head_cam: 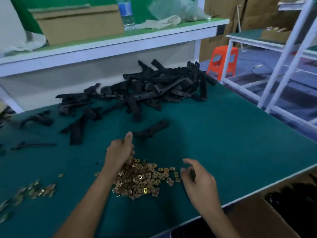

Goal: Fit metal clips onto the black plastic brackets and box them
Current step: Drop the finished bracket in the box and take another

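Hands: left hand [120,152] curled into clips [142,179], right hand [197,181] half-curled; my grip unclear.
Heaps of clips: two.
Lone bracket [151,129]: beyond left thumb, long axis near-left to far-right.

Left hand [120,150] and right hand [197,179] — both bare, forearms [89,200] bare too.

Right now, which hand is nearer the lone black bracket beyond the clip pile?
Left. The left hand has its thumb almost at the bracket's near end; the right hand sits farther back, right of the clip pile.

clip scatter [37,189] blurred, box [248,219] cut off
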Available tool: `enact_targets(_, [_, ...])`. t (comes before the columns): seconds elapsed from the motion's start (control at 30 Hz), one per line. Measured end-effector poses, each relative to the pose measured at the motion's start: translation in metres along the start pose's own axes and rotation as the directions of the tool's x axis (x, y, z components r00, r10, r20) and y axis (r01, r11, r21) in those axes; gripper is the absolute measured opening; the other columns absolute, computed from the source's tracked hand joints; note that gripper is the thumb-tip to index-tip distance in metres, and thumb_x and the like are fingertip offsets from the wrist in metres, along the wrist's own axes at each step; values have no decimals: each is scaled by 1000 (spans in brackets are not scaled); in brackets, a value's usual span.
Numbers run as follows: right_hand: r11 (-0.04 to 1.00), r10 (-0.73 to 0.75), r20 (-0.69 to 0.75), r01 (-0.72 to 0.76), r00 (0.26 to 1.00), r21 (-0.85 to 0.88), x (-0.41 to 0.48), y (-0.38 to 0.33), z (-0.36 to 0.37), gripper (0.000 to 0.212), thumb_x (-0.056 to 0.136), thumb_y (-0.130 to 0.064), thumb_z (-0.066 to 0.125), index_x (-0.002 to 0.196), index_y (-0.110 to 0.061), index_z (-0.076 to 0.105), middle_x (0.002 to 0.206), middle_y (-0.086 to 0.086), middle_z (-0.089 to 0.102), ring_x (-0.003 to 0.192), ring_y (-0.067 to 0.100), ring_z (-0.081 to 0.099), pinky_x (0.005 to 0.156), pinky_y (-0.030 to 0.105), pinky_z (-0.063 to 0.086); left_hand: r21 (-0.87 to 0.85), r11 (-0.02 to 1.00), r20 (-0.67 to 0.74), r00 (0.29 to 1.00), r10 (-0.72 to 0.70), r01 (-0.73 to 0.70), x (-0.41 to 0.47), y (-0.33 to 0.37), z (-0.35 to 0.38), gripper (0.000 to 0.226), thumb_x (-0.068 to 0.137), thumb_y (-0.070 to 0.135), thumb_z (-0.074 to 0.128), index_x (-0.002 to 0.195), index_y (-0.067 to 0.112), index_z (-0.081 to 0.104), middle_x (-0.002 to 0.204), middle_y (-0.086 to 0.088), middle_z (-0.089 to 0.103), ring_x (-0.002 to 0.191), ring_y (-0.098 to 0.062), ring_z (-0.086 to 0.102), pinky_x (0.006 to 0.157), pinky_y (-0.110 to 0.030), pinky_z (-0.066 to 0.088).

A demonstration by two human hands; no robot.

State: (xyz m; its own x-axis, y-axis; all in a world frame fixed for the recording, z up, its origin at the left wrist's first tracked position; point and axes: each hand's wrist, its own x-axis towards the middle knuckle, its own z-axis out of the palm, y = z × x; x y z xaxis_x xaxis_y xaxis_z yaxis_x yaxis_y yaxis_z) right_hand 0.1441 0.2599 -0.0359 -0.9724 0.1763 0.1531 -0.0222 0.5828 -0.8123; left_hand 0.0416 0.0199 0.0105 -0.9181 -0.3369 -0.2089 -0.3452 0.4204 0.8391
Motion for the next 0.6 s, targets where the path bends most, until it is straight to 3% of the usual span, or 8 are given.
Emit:
enact_targets(0.1, [1000, -20, 3, 20, 1000, -24, -3, -1, 0, 26, 98, -30, 63, 123, -28, 65, 81, -13, 63, 71, 4, 58, 60, 16, 37, -155, 968, 136, 975, -176, 197, 20, 18, 13, 62, 92, 65, 58, 95, 4, 70, 69, -9, 76, 52, -16, 68, 50, -26, 55])
enact_targets(0.23, [999, -33, 26, 34, 999, -28, -7, -5, -1, 26, 98, -28, 63, 124, -26, 65, 85, -13, 63, 67, 3, 55, 62, 17, 34, -396, 863, 184, 948, -259, 312, 28, 25, 30, 34, 97, 20, 68, 120, -3, 58, 85, -17, 71, 56, -19, 67, 46, -24, 55])
enact_targets(0.3, [999, -36, 30, 37, 999, -33, -8, -6, -3, 27, 98, -29, 63, 125, -25, 65, 86, -14, 62, 66, 1, 53, 61, 15, 34, -453, 857, 138, 969, -206, 247, 24, 21, 30, 32, 100, 12, 61, 127, -2, 53, 100, -15, 63, 65, -19, 66, 48, -24, 55])
enact_targets(0.4, [999, -33, 19, 33, 999, -24, -9, -7, -1, 38, 96, -34, 64, 133, -28, 58, 95, -18, 60, 77, -1, 57, 64, 13, 37, -346, 937, 74, 997, -30, 53, -1, 13, 13, 26, 104, 20, 55, 118, -1, 60, 91, -7, 60, 68, -12, 61, 56, -21, 53])
enact_targets(0.5, [997, -47, -81, 51, 996, 56, -12, -8, 1, 71, 85, -46, 73, 145, -42, 37, 118, -23, 47, 105, -11, 49, 70, 14, 42, -252, 956, 133, 974, 186, -148, -40, 2, -15, 31, 106, 28, 49, 106, -2, 58, 83, -4, 52, 71, -13, 54, 66, -29, 48])
enact_targets(0.57, [989, -96, -161, 113, 982, 96, -15, -4, 3, 93, 74, -37, 85, 150, -42, 32, 132, -16, 40, 111, -2, 50, 81, 17, 45, -192, 944, 118, 948, 294, -269, -66, -4, -29, 31, 107, 30, 46, 98, 5, 61, 79, -3, 53, 71, -17, 50, 67, -28, 45])
enact_targets(0.6, [988, -126, -172, 140, 977, 72, -15, -2, 4, 101, 70, -30, 90, 151, -42, 31, 137, -12, 38, 116, 6, 50, 87, 27, 47, -156, 938, 82, 942, 325, -310, -76, -7, -33, 29, 107, 31, 45, 97, 11, 64, 79, -3, 59, 72, -20, 53, 68, -29, 47])
